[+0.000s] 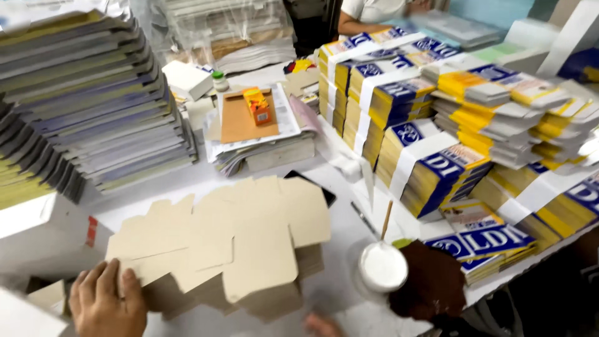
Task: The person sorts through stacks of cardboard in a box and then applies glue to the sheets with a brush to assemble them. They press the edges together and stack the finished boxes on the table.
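A stack of flat tan cardboard box blanks (pixel 249 243) lies on the white table in front of me, its top sheets fanned out. My left hand (pixel 106 306) rests at the stack's lower left corner, fingers spread over the edge of the blanks and gripping nothing. Only a blurred fingertip of my right hand (pixel 321 324) shows at the bottom edge, just right of the stack; I cannot tell what it holds. A small round white pot (pixel 382 267) with a thin stick in it stands to the right of the blanks.
Banded bundles of blue-and-yellow printed cartons (pixel 430 168) fill the right side. A tall pile of flat sheets (pixel 93 100) rises at left. Behind lie a paper pile topped by an orange card and small carton (pixel 258 106). A dark brown lump (pixel 430 287) sits beside the pot. Another person's arm (pixel 368 22) shows at the far edge.
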